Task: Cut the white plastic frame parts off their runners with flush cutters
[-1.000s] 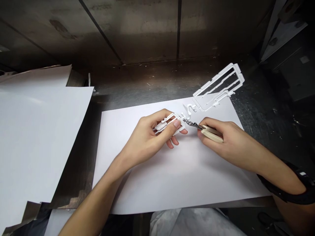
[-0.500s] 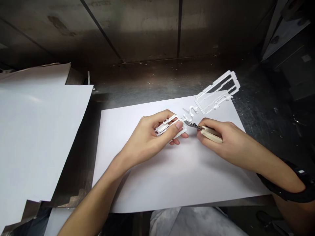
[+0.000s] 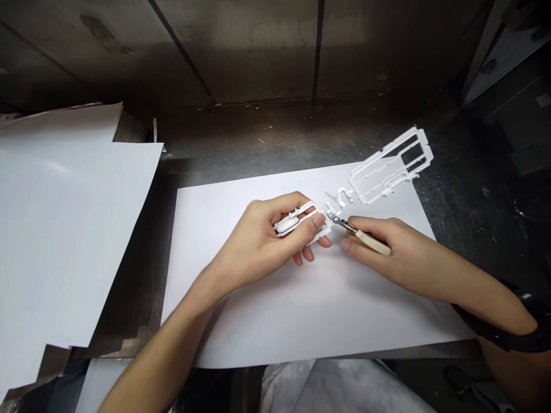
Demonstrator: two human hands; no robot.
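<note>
Partly hidden, white frame (image 3: 286, 223) pinched by your left hand (image 3: 270, 232). Your right hand (image 3: 402, 258) clasps nippers (image 3: 373, 242), slanting toward four o'clock; bite unclear.

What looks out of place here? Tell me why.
Small pale scraps litter the dark bench beyond the central white sheet, like stray debris; a brownish smear marks the back panel at upper left, unlike the surface around it.

2 hands (image 3: 271, 232) (image 3: 391, 246) showing, 1 cutter (image 3: 373, 242), 2 white frames (image 3: 286, 225) (image 3: 382, 154), 1 curvy runner (image 3: 341, 198), 1 wristband (image 3: 501, 332). 1 sheet (image 3: 310, 310) lying under hands; left paper (image 3: 77, 229) hiding its count. Scraps (image 3: 262, 141) running too small.
</note>
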